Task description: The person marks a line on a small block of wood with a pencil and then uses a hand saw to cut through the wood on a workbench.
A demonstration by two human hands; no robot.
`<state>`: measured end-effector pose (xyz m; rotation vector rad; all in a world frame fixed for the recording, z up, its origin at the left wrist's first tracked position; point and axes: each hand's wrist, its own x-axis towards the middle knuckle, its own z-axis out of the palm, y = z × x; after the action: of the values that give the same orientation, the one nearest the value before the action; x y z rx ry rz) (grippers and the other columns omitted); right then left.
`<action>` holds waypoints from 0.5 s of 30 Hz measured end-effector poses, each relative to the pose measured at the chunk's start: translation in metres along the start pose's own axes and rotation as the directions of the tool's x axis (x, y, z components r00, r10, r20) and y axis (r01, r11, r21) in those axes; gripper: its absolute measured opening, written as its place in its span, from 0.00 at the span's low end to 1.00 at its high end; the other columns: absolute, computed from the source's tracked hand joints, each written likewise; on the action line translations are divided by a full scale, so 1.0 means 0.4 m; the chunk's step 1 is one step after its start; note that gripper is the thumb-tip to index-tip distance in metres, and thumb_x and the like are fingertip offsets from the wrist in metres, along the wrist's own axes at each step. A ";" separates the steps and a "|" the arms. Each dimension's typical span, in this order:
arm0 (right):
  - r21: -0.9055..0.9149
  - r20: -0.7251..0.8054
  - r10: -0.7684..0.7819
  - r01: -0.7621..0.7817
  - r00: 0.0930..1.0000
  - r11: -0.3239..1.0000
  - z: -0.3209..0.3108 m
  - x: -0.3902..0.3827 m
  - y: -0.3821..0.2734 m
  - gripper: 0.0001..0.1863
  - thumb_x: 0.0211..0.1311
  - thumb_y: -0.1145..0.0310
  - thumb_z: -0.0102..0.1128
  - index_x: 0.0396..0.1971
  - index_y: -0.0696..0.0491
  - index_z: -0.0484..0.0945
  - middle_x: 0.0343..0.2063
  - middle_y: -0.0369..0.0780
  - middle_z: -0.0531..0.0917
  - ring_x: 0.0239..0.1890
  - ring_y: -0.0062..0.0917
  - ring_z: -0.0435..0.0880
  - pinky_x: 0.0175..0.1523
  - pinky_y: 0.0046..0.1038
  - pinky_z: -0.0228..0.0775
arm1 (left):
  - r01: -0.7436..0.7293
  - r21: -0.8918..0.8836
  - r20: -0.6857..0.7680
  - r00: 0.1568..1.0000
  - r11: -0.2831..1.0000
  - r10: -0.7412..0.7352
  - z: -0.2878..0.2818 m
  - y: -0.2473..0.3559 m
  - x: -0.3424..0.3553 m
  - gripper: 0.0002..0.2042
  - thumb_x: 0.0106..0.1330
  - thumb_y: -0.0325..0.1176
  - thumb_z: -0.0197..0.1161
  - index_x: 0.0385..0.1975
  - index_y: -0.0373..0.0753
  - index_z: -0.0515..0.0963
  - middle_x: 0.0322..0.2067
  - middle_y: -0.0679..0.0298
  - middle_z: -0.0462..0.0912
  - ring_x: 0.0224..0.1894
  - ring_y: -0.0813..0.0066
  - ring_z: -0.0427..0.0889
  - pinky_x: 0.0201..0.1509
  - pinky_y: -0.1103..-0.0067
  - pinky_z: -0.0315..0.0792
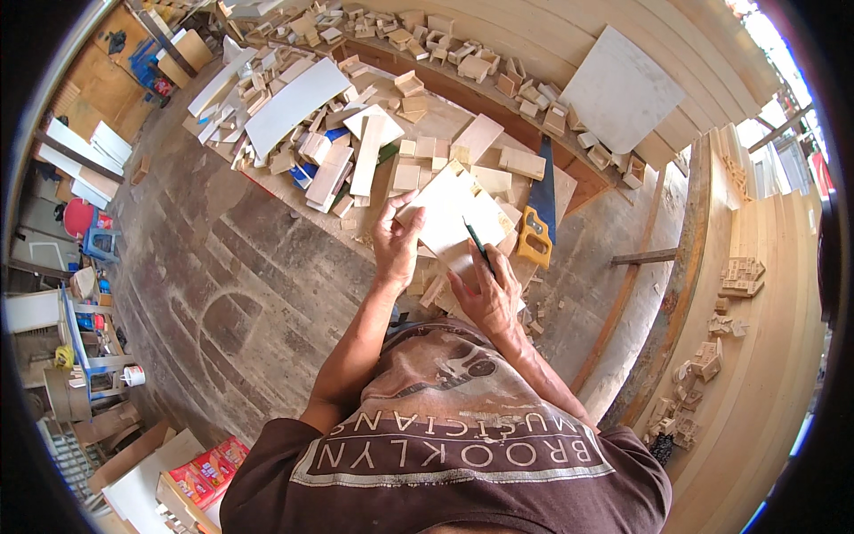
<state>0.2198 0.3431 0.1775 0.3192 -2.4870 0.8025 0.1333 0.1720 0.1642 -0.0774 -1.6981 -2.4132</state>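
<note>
Left hand (396, 245) grips the left edge of a flat pale wood board (449, 214) near the middle of the frame, thumb on top, fingers clamped on it. Right hand (487, 294) is just below the board, closed round a dark pencil (478, 240) w/ its tip on the wood. Board sits on a pile of small wood blocks (418, 156) on the workbench (222, 267). A hand saw (538, 214) w/ a yellow handle lies just right of the board. A big white panel (620, 89) leans at upper right. More offcuts fill the top of the frame.
</note>
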 end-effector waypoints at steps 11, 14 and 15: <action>-0.011 0.046 -0.048 0.049 0.998 0.999 -0.035 0.025 0.005 0.32 0.55 0.66 0.74 0.61 0.57 0.77 0.52 0.47 0.79 0.48 0.41 0.79 0.55 0.37 0.73 | -0.053 0.059 -0.079 0.995 0.997 0.058 -0.008 -0.026 -0.003 0.17 0.72 0.29 0.66 0.58 0.36 0.75 0.44 0.64 0.82 0.42 0.83 0.78 0.48 0.83 0.75; 0.243 0.031 0.051 -0.057 0.998 0.968 -0.066 0.039 0.042 0.29 0.63 0.82 0.57 0.66 0.52 0.73 0.47 0.47 0.81 0.36 0.37 0.82 0.43 0.36 0.79 | -0.053 0.076 -0.064 0.996 0.996 0.058 -0.013 -0.018 0.004 0.15 0.72 0.30 0.65 0.56 0.36 0.76 0.43 0.66 0.82 0.43 0.84 0.78 0.48 0.82 0.74; 0.274 0.050 0.013 -0.026 0.999 0.961 -0.085 0.063 0.053 0.30 0.67 0.84 0.52 0.69 0.49 0.70 0.46 0.48 0.82 0.31 0.38 0.83 0.37 0.36 0.79 | -0.001 0.012 -0.062 0.998 1.000 0.001 -0.012 -0.015 0.003 0.14 0.73 0.30 0.64 0.55 0.36 0.78 0.43 0.66 0.82 0.44 0.84 0.78 0.48 0.82 0.74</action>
<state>0.2043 0.3786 0.2046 0.4142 -2.4252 1.1642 0.1312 0.1692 0.1572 -0.0018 -1.6845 -2.3792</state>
